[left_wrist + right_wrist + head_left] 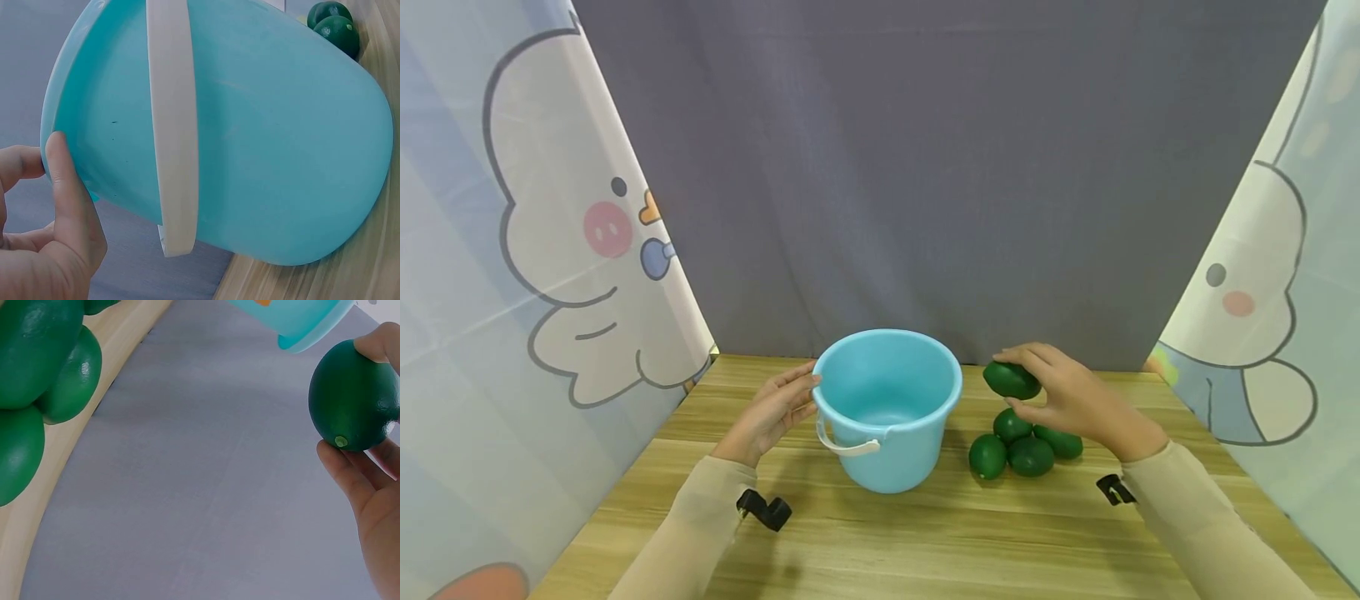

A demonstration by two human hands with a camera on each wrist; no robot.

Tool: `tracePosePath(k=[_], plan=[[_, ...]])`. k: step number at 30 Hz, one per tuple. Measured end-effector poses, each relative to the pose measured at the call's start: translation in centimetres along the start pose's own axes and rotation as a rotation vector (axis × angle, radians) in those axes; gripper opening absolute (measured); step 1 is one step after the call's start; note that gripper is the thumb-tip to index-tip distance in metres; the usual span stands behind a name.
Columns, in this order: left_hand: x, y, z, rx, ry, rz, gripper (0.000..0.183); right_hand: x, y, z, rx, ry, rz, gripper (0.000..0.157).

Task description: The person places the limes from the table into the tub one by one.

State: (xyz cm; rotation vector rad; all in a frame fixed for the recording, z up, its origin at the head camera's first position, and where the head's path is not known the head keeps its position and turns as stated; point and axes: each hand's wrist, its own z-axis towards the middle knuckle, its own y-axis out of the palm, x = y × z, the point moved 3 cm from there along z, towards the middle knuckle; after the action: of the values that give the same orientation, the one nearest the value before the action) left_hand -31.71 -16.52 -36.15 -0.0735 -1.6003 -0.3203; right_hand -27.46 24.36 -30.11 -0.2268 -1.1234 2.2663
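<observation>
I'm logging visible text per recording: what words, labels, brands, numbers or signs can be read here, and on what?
None: no readable text on the light-blue bucket, its white handle or the green fruits. The bucket's orange mark is cut off by the picture edge; no letters show.

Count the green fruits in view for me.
5: a held fruit in the right hand, and four on the table: the leftmost fruit, back-middle fruit, front-middle fruit and rightmost fruit. Another could be hidden low in the bucket.
</observation>
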Motion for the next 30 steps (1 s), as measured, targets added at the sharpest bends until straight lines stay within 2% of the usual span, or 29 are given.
tracePosePath(k=[7,30], plan=[[0.1,-0.2,0.0,0.009,-0.017,-0.008,0.058,-0.2,0.2,0.8,-0.014,-0.003,0.022,0.051],[0.2,-0.1,0.0,0.005,0.0,-0.004,0.058,-0.9,0.4,3.5,-0.055,-0.051,0.04,0.057]])
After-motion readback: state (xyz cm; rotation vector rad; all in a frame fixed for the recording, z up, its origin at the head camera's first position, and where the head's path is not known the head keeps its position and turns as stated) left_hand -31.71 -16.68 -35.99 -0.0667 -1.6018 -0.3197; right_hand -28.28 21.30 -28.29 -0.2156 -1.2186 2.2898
